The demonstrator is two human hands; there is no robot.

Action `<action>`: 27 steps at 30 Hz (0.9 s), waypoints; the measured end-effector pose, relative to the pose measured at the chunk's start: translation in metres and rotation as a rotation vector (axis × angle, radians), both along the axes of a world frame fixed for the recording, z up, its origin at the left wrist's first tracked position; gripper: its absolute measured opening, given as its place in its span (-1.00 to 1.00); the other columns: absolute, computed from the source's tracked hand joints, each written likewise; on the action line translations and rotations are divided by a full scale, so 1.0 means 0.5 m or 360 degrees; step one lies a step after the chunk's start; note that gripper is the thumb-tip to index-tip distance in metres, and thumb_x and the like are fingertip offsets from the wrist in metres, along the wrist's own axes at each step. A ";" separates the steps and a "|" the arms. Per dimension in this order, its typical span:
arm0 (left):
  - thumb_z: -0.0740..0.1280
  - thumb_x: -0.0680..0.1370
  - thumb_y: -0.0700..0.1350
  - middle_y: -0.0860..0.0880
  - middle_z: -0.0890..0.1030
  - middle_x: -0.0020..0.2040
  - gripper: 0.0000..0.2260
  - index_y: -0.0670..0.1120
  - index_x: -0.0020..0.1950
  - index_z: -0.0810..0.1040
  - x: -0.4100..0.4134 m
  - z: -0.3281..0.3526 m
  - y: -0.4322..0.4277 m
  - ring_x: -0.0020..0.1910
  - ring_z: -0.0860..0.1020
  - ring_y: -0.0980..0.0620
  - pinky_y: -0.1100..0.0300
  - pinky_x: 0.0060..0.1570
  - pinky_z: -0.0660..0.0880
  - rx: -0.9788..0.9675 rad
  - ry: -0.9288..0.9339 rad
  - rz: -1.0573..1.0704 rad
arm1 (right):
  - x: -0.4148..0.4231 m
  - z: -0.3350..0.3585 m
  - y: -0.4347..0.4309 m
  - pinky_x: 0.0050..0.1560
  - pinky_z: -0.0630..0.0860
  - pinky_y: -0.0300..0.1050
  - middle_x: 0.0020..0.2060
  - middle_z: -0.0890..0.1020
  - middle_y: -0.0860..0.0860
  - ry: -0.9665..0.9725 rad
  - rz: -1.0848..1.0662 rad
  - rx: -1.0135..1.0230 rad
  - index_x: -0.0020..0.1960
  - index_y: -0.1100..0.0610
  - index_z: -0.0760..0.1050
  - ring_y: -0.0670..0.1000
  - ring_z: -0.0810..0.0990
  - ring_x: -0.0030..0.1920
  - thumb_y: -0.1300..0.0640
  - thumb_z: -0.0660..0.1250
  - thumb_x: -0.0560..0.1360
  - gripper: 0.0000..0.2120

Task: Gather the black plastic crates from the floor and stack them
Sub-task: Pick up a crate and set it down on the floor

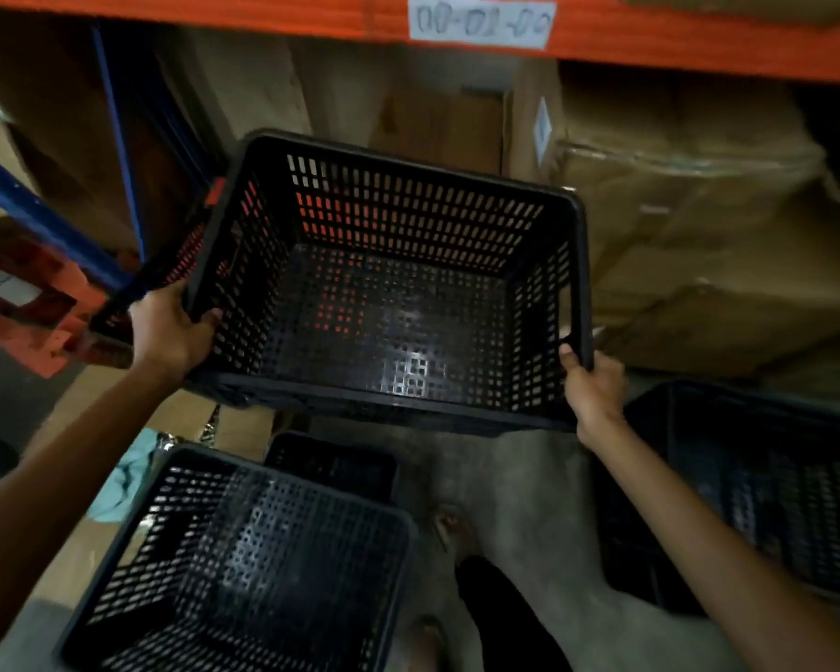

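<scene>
A black perforated plastic crate (389, 283) hangs in the air in front of the shelving, open side towards me. My left hand (168, 327) grips its left rim and my right hand (592, 385) grips its right rim at the handle slot. A second black crate (243, 565) stands on the floor at the lower left. Behind it, a smaller dark crate (331, 465) shows partly. A third black crate (767, 482) sits on the floor at the right, partly hidden by my right forearm.
An orange shelf beam (263, 14) with a white label (481, 19) runs overhead. Cardboard boxes (699, 225) fill the shelf bay behind. A blue rack post (35, 211) and an orange pallet (30, 303) stand left. A teal cloth (124, 482) lies on cardboard; grey concrete floor (495, 482) shows below.
</scene>
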State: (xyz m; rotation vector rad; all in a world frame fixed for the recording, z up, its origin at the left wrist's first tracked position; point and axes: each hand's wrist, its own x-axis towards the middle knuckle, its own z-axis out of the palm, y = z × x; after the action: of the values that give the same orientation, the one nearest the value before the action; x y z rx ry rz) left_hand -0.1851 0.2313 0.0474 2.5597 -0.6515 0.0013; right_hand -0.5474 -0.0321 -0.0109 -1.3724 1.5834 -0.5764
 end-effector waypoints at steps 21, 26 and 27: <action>0.39 0.49 -0.09 -0.20 0.64 -0.25 -0.70 -0.16 0.20 0.57 -0.520 -0.108 -0.065 -0.21 0.62 -0.16 0.04 -0.02 0.55 -0.0161 0.0014 -0.0209 | -0.599 -0.036 0.022 0.09 0.56 0.21 -0.03 0.63 0.34 -0.0018 -0.0169 -0.0301 0.04 0.33 0.57 0.27 0.62 -0.03 -0.03 0.31 0.57 -0.62; 0.40 0.49 -0.11 -0.13 0.61 -0.22 -0.66 -0.16 0.25 0.56 -0.619 0.002 0.011 -0.21 0.58 -0.08 0.04 0.03 0.54 -0.0208 -0.0007 -0.0189 | -0.700 0.053 0.108 0.09 0.59 0.15 -0.12 0.67 0.20 -0.0055 -0.0156 -0.0354 -0.01 0.21 0.60 0.18 0.63 -0.07 -0.04 0.31 0.57 -0.71; 0.41 0.49 -0.11 -0.09 0.59 -0.22 -0.65 -0.15 0.26 0.56 -0.647 0.019 0.040 -0.22 0.57 -0.06 0.07 0.00 0.53 -0.0217 0.0005 -0.0216 | -0.734 0.069 0.140 0.07 0.58 0.12 -0.14 0.66 0.17 -0.0055 -0.0160 -0.0357 -0.01 0.20 0.61 0.16 0.63 -0.08 -0.04 0.32 0.56 -0.71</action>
State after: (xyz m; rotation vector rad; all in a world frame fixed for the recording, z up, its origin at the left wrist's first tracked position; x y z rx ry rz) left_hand -0.5084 0.2512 0.0570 2.3805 -0.7945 -0.0042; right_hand -0.9145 0.0377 0.0235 -1.4436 1.6044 -0.8557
